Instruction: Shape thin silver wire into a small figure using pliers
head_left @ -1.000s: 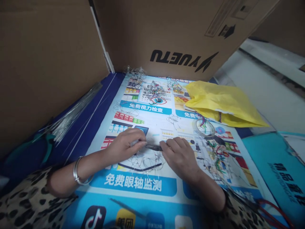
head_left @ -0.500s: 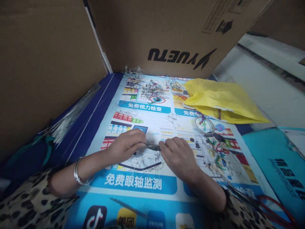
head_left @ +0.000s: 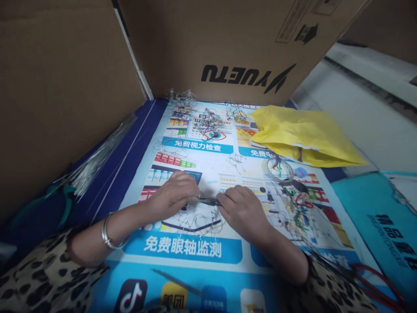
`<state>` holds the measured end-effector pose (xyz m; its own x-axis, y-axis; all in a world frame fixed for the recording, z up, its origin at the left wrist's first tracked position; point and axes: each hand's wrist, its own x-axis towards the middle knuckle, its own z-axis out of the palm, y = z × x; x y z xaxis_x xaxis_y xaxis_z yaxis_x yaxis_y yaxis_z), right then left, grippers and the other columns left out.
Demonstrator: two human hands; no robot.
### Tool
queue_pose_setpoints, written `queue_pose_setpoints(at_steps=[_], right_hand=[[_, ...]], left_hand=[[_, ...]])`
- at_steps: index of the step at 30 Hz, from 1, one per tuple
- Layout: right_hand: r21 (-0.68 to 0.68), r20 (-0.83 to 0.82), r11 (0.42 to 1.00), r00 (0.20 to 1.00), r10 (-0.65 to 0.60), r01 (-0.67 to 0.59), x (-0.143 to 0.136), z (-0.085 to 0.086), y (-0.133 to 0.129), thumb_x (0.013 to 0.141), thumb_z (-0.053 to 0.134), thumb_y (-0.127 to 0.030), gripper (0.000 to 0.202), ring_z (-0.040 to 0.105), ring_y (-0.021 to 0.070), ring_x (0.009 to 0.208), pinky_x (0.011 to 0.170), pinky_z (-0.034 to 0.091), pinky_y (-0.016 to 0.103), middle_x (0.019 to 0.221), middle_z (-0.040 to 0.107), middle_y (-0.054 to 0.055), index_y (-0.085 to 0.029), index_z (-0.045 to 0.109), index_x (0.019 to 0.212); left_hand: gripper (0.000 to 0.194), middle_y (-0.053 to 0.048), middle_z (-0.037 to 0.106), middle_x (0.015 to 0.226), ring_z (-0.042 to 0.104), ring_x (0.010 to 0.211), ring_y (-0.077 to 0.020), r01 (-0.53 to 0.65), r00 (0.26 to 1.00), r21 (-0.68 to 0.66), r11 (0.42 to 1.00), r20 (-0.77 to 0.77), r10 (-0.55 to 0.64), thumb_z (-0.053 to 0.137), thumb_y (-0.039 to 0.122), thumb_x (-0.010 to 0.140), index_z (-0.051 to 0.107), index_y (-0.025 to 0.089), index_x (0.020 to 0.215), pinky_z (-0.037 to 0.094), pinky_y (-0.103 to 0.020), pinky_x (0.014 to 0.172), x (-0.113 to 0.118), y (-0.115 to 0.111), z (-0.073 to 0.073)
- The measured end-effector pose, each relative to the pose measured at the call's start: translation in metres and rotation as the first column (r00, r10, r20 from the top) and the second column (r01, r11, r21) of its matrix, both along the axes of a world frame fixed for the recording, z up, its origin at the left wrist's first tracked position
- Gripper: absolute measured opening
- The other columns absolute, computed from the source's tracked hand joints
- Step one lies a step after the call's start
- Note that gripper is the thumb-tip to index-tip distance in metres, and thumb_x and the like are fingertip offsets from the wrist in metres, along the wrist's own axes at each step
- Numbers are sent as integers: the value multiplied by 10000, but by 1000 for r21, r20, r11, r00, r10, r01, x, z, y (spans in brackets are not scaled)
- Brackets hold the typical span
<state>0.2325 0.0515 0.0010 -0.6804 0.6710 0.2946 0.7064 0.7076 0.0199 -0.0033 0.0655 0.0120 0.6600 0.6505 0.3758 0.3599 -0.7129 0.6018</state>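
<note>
My left hand point(head_left: 176, 194), with a silver bangle on the wrist, pinches one end of a thin grey metal piece point(head_left: 209, 201) that spans the gap between the hands. At its other end, my right hand point(head_left: 243, 213) has its fingers wrapped round it. Whether the piece is a tool or twisted wire is too small to tell. Under and just in front of the hands lie loose tangled wires point(head_left: 198, 221) on the printed sheet point(head_left: 208, 271).
Cardboard panels point(head_left: 241, 43) stand behind and left. A yellow bag point(head_left: 302, 134), a clear ring point(head_left: 280, 170) and coloured wires point(head_left: 301, 208) lie right. Straight wires point(head_left: 97, 161) and green-handled pliers point(head_left: 67, 204) are left. Red-handled scissors point(head_left: 374, 278) sit at lower right.
My left hand has shifted very slightly, and the metal piece between the hands looks turned a little. Both hands keep their hold.
</note>
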Motion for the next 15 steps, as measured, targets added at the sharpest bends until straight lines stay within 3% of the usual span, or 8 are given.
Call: queue_pose_setpoints(at_steps=[6, 15], right_hand=[[-79, -34, 997, 999, 25, -28, 2, -1, 1, 825, 554, -238, 85, 451, 187, 759, 682, 305, 311, 760, 574, 35, -187, 620, 840], [-79, -14, 996, 999, 34, -35, 0, 1, 1, 814, 562, -234, 82, 453, 184, 750, 673, 300, 306, 747, 576, 33, -185, 626, 830]], left_hand=[[267, -46, 597, 818, 528, 845, -168, 13, 1000, 13, 1000, -8, -13, 335, 269, 951, 569, 174, 863, 343, -342, 818, -1, -1, 3], [309, -56, 598, 837, 513, 859, -179, 45, 997, 19, 999, -64, -43, 294, 272, 953, 578, 182, 871, 345, -345, 819, -3, 0, 1]])
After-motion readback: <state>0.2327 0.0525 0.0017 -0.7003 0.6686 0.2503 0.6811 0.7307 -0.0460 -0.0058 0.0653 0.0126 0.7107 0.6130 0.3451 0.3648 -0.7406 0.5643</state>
